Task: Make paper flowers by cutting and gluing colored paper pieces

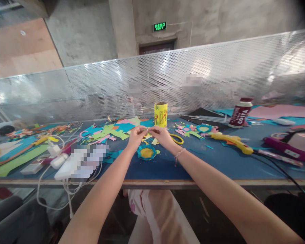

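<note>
My left hand (138, 135) and my right hand (161, 136) meet over the table, thumbs and fingertips pinched together. Whatever small piece sits between them is too little to make out. Just below lies a paper flower (146, 153) with blue petals and a yellow centre, touched by neither hand. Beside my right hand, yellow-handled scissors (177, 139) rest partly hidden behind it. Coloured paper scraps (112, 131) in green, blue and pink spread out to the left of my left hand. A yellow tape roll or tube (161, 114) stands upright behind my hands.
More paper flowers (204, 128) lie right of centre. A yellow glue gun (234, 142) with a black cable, a Costa bottle (241, 113) and a purple object (282, 149) occupy the right. White chargers and cables (59, 161) crowd the left front edge. A perforated metal screen (99, 88) borders the back.
</note>
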The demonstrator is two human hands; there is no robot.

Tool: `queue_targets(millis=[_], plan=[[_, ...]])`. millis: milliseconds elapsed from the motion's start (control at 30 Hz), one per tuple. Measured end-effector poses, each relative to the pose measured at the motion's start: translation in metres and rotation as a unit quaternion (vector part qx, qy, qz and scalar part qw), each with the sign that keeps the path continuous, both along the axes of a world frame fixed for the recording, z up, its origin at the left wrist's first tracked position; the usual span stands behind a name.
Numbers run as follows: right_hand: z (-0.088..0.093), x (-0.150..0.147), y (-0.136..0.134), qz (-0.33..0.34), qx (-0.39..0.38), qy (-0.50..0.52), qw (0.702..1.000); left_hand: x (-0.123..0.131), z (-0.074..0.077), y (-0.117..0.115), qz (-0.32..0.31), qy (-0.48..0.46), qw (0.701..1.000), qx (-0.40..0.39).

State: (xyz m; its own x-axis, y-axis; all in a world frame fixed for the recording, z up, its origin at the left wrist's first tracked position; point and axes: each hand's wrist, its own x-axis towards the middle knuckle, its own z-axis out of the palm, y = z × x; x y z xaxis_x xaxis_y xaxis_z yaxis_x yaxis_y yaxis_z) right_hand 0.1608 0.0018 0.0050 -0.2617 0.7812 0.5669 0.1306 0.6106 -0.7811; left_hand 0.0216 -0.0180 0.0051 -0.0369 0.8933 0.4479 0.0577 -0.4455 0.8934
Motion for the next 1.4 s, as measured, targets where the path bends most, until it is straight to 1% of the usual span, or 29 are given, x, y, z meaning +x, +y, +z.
queue_targets(millis=[133,233,400,567,767,967,1133,1200,1400], plan=[[-0.0015,0.0002,0.0028,-0.010,0.018,-0.012,1.000,-0.0002,-0.0022,0.0020,-0.001,-0.014,1.000,0.000],[-0.0024,-0.0004,0.0039,-0.015,0.028,-0.015,0.999,-0.0004,-0.0032,0.0031,-0.004,-0.033,0.999,-0.015],[-0.0031,-0.0005,0.0035,-0.030,0.024,-0.019,0.999,-0.0003,-0.0022,0.0028,-0.008,-0.052,0.998,-0.042],[-0.0031,0.0022,0.0045,-0.067,0.038,-0.053,0.996,-0.0007,0.0001,0.0018,-0.023,-0.051,0.997,-0.062],[-0.0022,0.0029,0.0032,-0.073,0.032,-0.064,0.995,-0.0027,-0.0025,0.0051,-0.016,-0.035,0.997,-0.060],[-0.0011,0.0031,0.0005,-0.050,0.015,-0.073,0.996,-0.0038,-0.0066,0.0075,-0.006,0.005,0.999,-0.042],[-0.0010,0.0024,0.0011,-0.052,-0.003,-0.067,0.996,-0.0039,-0.0079,0.0092,-0.001,0.011,0.999,-0.043],[-0.0023,0.0018,0.0028,-0.050,-0.007,-0.061,0.997,-0.0039,-0.0079,0.0092,-0.005,0.017,0.999,-0.039],[-0.0063,-0.0008,0.0053,-0.019,-0.026,-0.037,0.999,-0.0034,-0.0050,0.0049,0.016,0.070,0.997,-0.001]])
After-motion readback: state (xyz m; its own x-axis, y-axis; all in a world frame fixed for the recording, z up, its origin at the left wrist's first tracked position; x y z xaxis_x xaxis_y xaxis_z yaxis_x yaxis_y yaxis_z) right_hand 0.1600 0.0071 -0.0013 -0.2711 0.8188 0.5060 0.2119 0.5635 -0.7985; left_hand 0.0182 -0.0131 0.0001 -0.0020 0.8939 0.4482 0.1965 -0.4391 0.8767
